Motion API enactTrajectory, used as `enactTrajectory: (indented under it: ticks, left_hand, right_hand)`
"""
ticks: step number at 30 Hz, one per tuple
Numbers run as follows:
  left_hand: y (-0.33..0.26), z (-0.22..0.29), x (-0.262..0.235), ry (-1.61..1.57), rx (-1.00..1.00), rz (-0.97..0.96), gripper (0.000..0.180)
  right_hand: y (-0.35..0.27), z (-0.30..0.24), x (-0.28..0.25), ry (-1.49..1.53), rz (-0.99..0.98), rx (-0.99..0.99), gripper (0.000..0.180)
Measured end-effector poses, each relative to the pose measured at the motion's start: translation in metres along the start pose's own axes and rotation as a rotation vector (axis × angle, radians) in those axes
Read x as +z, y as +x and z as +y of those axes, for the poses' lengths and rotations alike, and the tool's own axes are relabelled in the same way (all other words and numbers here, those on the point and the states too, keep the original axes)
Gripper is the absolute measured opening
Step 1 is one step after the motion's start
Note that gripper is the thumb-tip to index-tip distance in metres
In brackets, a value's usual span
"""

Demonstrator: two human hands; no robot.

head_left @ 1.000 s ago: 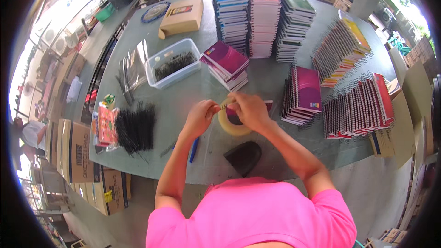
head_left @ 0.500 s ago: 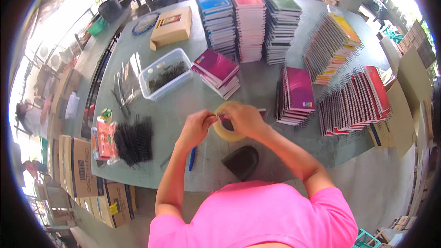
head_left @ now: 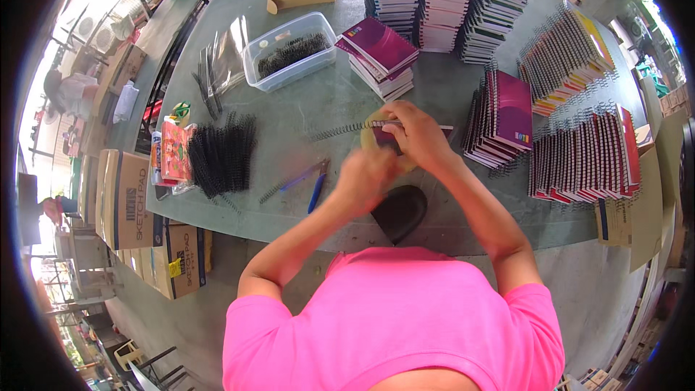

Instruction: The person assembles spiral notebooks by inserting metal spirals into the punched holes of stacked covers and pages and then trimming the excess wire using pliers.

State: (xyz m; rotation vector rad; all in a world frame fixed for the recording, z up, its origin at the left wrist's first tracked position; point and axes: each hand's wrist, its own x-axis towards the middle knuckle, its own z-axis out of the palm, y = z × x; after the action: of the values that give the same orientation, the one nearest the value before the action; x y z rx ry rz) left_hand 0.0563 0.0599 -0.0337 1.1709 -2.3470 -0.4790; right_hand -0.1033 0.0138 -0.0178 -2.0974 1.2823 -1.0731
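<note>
Dark wire coil at the fingertips amid stacks of notebooks

A broad grey-green table [head_left: 289, 148] spreads over a concrete floor [head_left: 217, 311] in a cluttered workspace, with a person in a pink shirt [head_left: 391, 311] at its near edge. Directions are read from the hands. Cardboard boxes [head_left: 134, 199] stand beside the table at 8 o'clock. Tall notebook stacks [head_left: 445, 14] rise from 12 to 1 o'clock, and red-covered spiral notebooks [head_left: 583, 159] stand in a row at 3. A clear plastic tub [head_left: 297, 76] of black coils sits at 10, a dense black coil bundle [head_left: 221, 156] at 9. A dark rounded pad [head_left: 399, 213] lies at 6, a blue pen [head_left: 317, 190] at 8. Beneath the hands is a yellowish tape roll [head_left: 367, 143]. The right hand's [head_left: 420, 134] fingers are pinched at one end of a single coil [head_left: 342, 130], which reaches out toward 9 o'clock. The left hand [head_left: 368, 175], blurred, is just below it at 7; whether its fingers are open or closed cannot be told.
</note>
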Motion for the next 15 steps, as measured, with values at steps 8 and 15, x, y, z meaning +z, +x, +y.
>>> enactTrajectory:
  ticks: [8,15]
  left_hand:
    - [-0.027,0.025,0.035,-0.005,-0.013,-0.319,0.044]
    - [0.025,-0.015,-0.073,-0.022,-0.092,0.577,0.032]
  right_hand:
    - [0.004,-0.008,-0.004,-0.161,0.021,-0.011,0.020]
    - [-0.030,0.045,-0.037,0.417,0.007,0.364,0.021]
